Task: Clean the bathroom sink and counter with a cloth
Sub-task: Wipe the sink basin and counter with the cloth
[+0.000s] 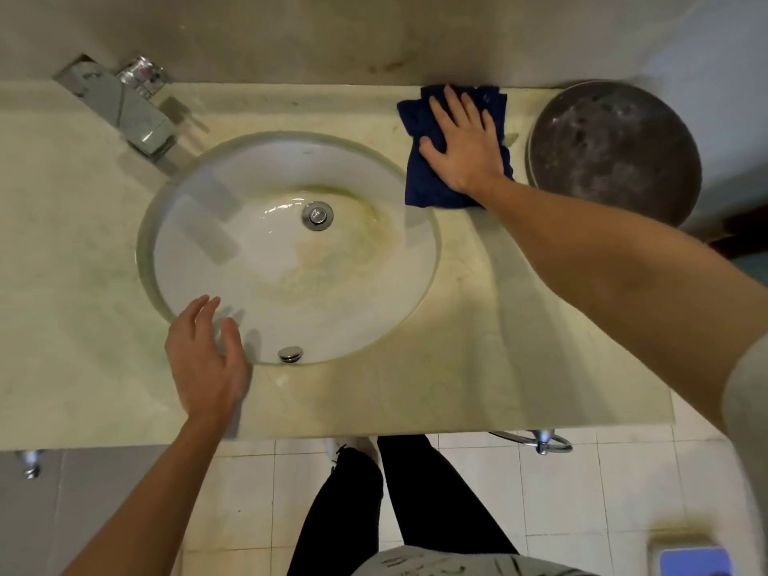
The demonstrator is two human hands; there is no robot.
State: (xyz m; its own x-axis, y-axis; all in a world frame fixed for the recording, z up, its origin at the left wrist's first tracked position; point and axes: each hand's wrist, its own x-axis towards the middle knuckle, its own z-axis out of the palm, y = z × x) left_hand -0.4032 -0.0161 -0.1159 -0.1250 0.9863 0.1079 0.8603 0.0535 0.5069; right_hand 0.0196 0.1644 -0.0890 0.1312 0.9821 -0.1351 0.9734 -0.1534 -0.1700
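The cloth (432, 160) lies flat on the tabletop (478, 326), pressed under the spread right hand (461, 143), with the sink (291, 251) to its left; the left hand (205, 355) hovers relaxed and empty at the sink's near rim.

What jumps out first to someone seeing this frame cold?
The dark blue folded cloth, pressed flat by the right hand on the beige stone counter at the back right. Next, the yellow-brown staining around the chrome drain in the white oval sink, and the left hand open over its near rim.
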